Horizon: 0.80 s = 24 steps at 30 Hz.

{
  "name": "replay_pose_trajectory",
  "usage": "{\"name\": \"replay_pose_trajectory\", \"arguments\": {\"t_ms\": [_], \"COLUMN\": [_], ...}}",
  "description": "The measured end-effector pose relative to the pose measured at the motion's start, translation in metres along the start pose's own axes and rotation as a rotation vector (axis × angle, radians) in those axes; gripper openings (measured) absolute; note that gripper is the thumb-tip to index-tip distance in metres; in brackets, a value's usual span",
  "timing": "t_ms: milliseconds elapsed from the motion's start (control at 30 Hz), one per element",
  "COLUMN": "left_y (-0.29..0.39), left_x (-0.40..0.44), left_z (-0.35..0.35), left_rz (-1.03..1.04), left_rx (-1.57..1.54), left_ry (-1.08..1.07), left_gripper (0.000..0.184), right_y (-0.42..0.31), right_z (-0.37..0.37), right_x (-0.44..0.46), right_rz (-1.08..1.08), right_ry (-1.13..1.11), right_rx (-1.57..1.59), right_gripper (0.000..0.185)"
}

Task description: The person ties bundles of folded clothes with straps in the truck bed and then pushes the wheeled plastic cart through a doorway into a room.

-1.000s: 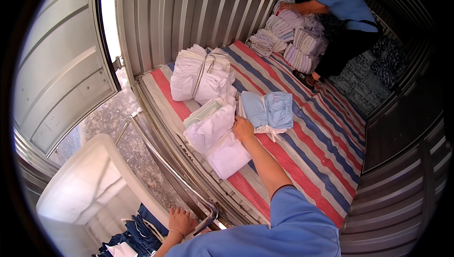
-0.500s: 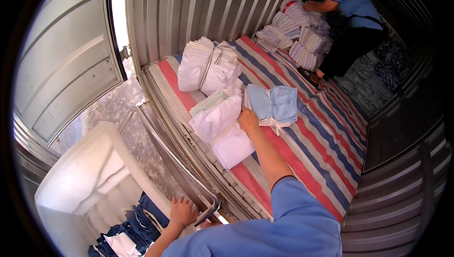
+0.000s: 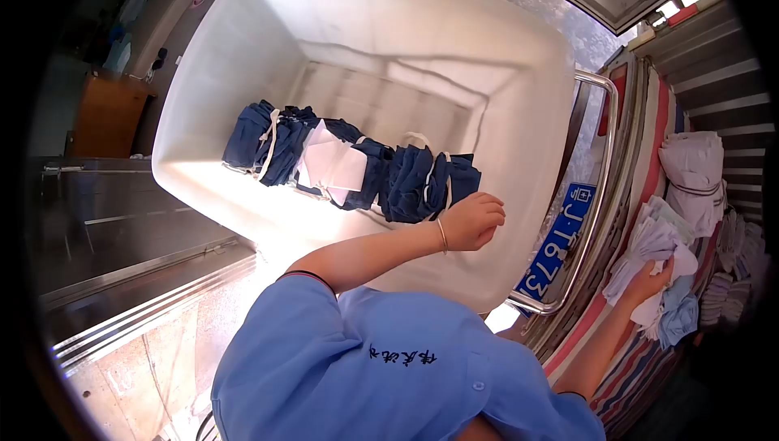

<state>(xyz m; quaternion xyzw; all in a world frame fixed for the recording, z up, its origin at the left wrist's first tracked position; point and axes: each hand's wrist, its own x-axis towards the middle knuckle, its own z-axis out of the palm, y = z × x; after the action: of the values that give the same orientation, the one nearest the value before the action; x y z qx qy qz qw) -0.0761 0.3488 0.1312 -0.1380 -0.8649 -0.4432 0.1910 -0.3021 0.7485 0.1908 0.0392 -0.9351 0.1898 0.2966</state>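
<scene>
My left hand (image 3: 473, 221) is over the near right part of a big white plastic tub (image 3: 519, 100), just beside the navy cloth bundles. Its fingers are loosely curled and I see nothing in them. In the tub lie navy cloth bundles (image 3: 414, 185) tied with pale strips, with a folded white cloth (image 3: 334, 161) on top. At the far right, my right hand (image 3: 649, 283) grips a white cloth bundle (image 3: 637, 250) on the striped sheet; its fingertips are partly hidden. Touching that bundle is a light blue cloth bundle (image 3: 679, 317).
A tied white bundle (image 3: 694, 173) and more stacked cloths (image 3: 725, 295) stand deeper in the truck. A metal rail (image 3: 610, 141) and a blue number plate (image 3: 560, 234) lie between tub and striped truck floor (image 3: 604, 335). A brown cabinet (image 3: 109, 116) is at left.
My view has swung left from the truck's inside to the tub. My left hand has left the tub's edge for a place over its inside. My right hand stays at the white bundle.
</scene>
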Motion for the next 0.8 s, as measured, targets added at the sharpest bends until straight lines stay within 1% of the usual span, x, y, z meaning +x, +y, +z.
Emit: {"name": "replay_pose_trajectory", "arguments": {"t_ms": [33,100,133,167,200,233,267,300,333,367,400,433,500,533,567,600,633,667,700,733,767,800], "left_y": [-0.024,-0.070,-0.089,-0.112,-0.131,-0.146,-0.166,-0.172,-0.195,-0.217,-0.225,-0.257,-0.274,-0.275,-0.275,-0.278,-0.282,-0.291,-0.300,-0.309,-0.303,-0.296], "left_x": [-0.012,-0.039,-0.050,-0.065,-0.081,-0.095,-0.111,-0.116,-0.134,-0.152,-0.159,-0.190,-0.201,-0.198,-0.193,-0.191,-0.189,-0.191,-0.194,-0.197,-0.186,-0.179], "left_z": [-0.012,-0.044,-0.060,-0.072,-0.081,-0.087,-0.089,-0.095,-0.086,-0.076,-0.073,-0.055,-0.039,-0.035,-0.030,-0.022,-0.015,-0.005,0.004,0.012,0.012,0.008], "left_rz": [-0.066,-0.209,-0.322,-0.446,-0.506,-0.613,-0.628,-0.737,-0.812,-0.865,-0.975,-1.061,-1.394,-1.462,-1.538,-1.544,-1.555,-1.546,-1.545,-1.547,-1.551,-1.549], "left_rx": [0.027,0.124,0.178,0.196,0.242,0.187,0.152,0.092,0.128,0.043,-0.011,-0.058,-0.273,-0.335,-0.393,-0.361,-0.332,-0.340,-0.292,-0.242,-0.187,-0.168], "left_ry": [0.050,0.043,-0.020,-0.065,-0.096,-0.065,-0.059,-0.117,-0.211,-0.224,-0.290,-0.312,-0.358,-0.343,-0.318,-0.304,-0.291,-0.300,-0.265,-0.230,-0.193,-0.239], "left_gripper": [0.017,0.008,0.006,0.006,0.007,0.008,0.011,0.011,0.014,0.018,0.021,0.024,0.035,0.036,0.038,0.043,0.049,0.049,0.059,0.069,0.079,0.085], "right_y": [-0.061,-0.162,-0.197,-0.249,-0.263,-0.279,-0.293,-0.292,-0.293,-0.303,-0.309,-0.310,-0.300,-0.288,-0.274,-0.267,-0.267,-0.268,-0.266,-0.260,-0.258,-0.258], "right_z": [-0.002,0.010,0.020,0.022,0.044,0.065,0.081,0.108,0.135,0.137,0.144,0.152,0.168,0.179,0.193,0.204,0.210,0.215,0.220,0.232,0.235,0.239], "right_x": [-0.018,-0.060,-0.081,-0.102,-0.123,-0.147,-0.163,-0.188,-0.217,-0.219,-0.225,-0.235,-0.253,-0.261,-0.268,-0.271,-0.273,-0.274,-0.275,-0.276,-0.272,-0.268], "right_rz": [-0.022,-0.068,-0.114,0.060,-0.062,-0.085,-0.409,-0.308,-0.127,-0.305,-0.360,-0.271,-0.095,-0.082,0.181,0.444,0.447,0.491,0.540,0.598,0.606,0.588], "right_ry": [-0.032,-0.133,-0.268,-0.487,-0.590,-0.676,-0.619,-0.681,-0.753,-0.914,-0.984,-1.041,-0.876,-0.849,-0.931,-1.007,-0.994,-1.050,-1.108,-1.129,-1.130,-1.189], "right_rx": [0.147,0.441,0.458,0.593,0.562,0.556,0.326,0.470,0.486,0.205,0.203,0.208,0.150,0.132,0.138,0.150,0.144,0.135,0.124,0.131,0.127,0.116], "right_gripper": [0.046,0.039,0.036,0.033,0.030,0.026,0.022,0.020,0.020,0.017,0.014,0.018,0.028,0.028,0.035,0.044,0.044,0.051,0.060,0.079,0.079,0.084]}}
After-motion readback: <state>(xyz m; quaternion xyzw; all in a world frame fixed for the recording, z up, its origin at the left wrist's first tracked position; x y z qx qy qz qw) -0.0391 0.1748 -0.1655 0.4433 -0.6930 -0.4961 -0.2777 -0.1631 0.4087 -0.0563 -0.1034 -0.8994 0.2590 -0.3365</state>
